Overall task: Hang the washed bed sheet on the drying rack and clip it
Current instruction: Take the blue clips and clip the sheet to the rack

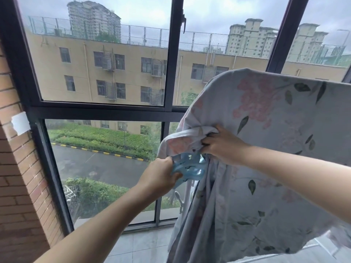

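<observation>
1. While the floral bed sheet [266, 149] hangs draped over the drying rack [188, 195], it covers nearly all of it. Only a strip of white frame shows just below the sheet's bunched left edge.
2. At that bunched left edge, the right hand [222, 147] grips a gathered fold of cloth with fingers curled into the fabric.
3. Just left of the sheet's edge, the left hand [159, 177] holds a light blue plastic clip [191, 168], thumb and fingers squeezed round its handles. The clip's far end touches the gathered fold under the right hand; I cannot tell whether it has bitten onto the cloth.
4. Behind the sheet stands a dark-framed window [171, 54], and the sheet blocks its lower right panes.
5. Well left of the sheet runs a brick wall [15, 186] with a white patch of tape [20, 123] on it.
6. Below the sheet's hanging left edge lie grey floor tiles [144, 243].
7. Through the glass, beyond the sheet, a yellow building [123, 73] stands.
</observation>
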`<state>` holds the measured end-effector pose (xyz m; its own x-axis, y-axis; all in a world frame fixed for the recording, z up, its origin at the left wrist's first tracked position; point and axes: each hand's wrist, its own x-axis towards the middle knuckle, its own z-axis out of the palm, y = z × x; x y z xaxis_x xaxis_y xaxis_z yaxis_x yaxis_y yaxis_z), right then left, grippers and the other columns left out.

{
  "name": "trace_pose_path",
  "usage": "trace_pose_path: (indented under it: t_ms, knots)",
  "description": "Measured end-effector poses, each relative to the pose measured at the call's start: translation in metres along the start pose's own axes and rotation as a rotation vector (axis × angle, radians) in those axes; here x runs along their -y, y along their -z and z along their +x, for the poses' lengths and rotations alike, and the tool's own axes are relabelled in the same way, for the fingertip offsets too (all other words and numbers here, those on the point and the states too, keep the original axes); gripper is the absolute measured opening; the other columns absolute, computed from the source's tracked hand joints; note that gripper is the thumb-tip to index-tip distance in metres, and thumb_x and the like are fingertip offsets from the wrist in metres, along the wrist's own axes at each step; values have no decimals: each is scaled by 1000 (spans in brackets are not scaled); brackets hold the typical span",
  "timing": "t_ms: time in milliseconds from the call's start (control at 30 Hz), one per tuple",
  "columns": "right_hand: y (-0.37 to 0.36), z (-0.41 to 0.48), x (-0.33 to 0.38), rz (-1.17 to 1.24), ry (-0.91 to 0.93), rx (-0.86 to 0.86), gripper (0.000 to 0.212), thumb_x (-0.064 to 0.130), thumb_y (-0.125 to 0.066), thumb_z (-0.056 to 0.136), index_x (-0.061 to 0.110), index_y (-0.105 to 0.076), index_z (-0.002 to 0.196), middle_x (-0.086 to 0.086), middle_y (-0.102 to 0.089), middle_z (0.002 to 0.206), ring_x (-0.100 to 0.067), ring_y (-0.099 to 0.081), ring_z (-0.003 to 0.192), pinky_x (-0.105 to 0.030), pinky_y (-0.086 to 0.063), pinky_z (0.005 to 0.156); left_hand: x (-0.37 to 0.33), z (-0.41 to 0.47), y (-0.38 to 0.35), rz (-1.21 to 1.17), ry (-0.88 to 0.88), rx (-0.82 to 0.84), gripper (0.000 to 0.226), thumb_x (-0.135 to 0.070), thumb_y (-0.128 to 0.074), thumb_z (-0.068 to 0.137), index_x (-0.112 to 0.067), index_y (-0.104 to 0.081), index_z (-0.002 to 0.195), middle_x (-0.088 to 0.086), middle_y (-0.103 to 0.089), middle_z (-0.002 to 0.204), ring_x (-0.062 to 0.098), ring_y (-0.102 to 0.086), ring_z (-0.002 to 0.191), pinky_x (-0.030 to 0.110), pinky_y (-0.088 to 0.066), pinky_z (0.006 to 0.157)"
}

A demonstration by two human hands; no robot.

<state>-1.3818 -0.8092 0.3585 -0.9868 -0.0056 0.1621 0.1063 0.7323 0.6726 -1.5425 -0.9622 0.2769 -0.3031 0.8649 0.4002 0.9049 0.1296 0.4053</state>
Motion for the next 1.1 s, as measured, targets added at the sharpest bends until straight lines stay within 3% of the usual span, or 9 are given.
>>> trace_pose_path:
  t_ms: [233,433,533,600,733,833,933,1000,1100]
  knots:
    - [8,-8,16,112,-55,-46,33,22,-43,75,24,-69,95,5,-63,90,-26,-57,95,-45,-41,92,-2,-6,2,-74,40,46,53,-57,-64,69,-18,-53,103,0,-64,96,21,-59,85,34,-51,71]
    - [16,-12,38,142,-139,-117,16,25,-49,73,20,-56,60,1,-57,63,-25,-58,70,-46,-39,93,8,-18,5,-343,-54,221,32,-47,-72,74,-24,-57,91,-15,-62,88,-4,-58,72,16,-46,63]
    - [29,-15,49,219,-315,116,48,49,-29,85,20,-45,49,4,-55,51,-20,-59,71,-49,-25,105,13,-19,6,-406,-110,268,12,-21,-64,84,-24,-60,94,-12,-65,93,-9,-57,74,13,-46,72]
    - [40,-14,58,311,-469,356,66,67,-20,87,20,-45,50,7,-54,54,-15,-56,78,-46,-12,111,14,-20,7,-481,-122,310,29,-2,-54,83,-22,-63,102,-8,-67,98,-10,-60,76,8,-45,72]
    - [50,-5,71,404,-566,412,64,81,-25,79,24,-53,88,8,-59,78,-19,-58,96,-44,-22,106,23,-18,9,-765,-54,478,57,18,-34,78,-23,-62,105,-11,-69,99,3,-68,83,18,-50,73]
    - [47,2,77,405,-546,334,64,78,-33,81,24,-43,116,5,-65,103,-22,-57,107,-44,-29,100,34,-13,10,-980,100,527,44,11,-39,73,-16,-58,102,-6,-72,97,14,-69,90,34,-51,82]
    - [55,6,76,482,-432,318,51,67,-40,87,33,-33,125,15,-52,71,-18,-58,80,-34,-37,74,44,-13,9,-1185,244,552,38,2,-43,63,-8,-47,100,7,-72,100,26,-68,97,38,-53,79]
    - [61,9,72,487,-314,391,54,63,-37,91,49,-18,140,13,-39,57,-7,-43,59,-27,-32,57,48,-14,9,-1290,289,580,38,0,-45,63,-8,-44,100,12,-71,104,30,-67,100,37,-53,77]
    - [66,12,65,501,-261,451,54,64,-32,92,56,-13,142,13,-38,59,-3,-37,58,-27,-36,57,47,-13,4,-1216,341,472,25,-3,-55,85,-8,-40,104,14,-72,99,28,-69,89,42,-55,77]
